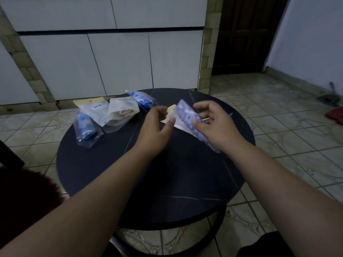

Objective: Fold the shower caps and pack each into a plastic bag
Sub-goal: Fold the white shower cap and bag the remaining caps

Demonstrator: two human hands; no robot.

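A rolled purple shower cap (188, 120) in a clear plastic bag (207, 143) is being held above the round dark table (115, 173) by the right hand (215, 123), whose fingers and thumb are curled round its middle. The left hand (157, 125) is being kept just beside it on the left, fingers loosely curled; whether its fingertips are pinching the bag's edge or a pale sheet (169, 115) behind cannot be told. The roll's long axis is being held on a slant, its far end pointing up and left between the hands, its near end running down and right under the right wrist. The far end is judged to be the part nearer the left hand, so any closing of the bag is likely being set up there. Further left, at the table's far edge, two bagged blue caps (85, 128) (142, 99) and a pile of other clear bags (115, 114) are lying together
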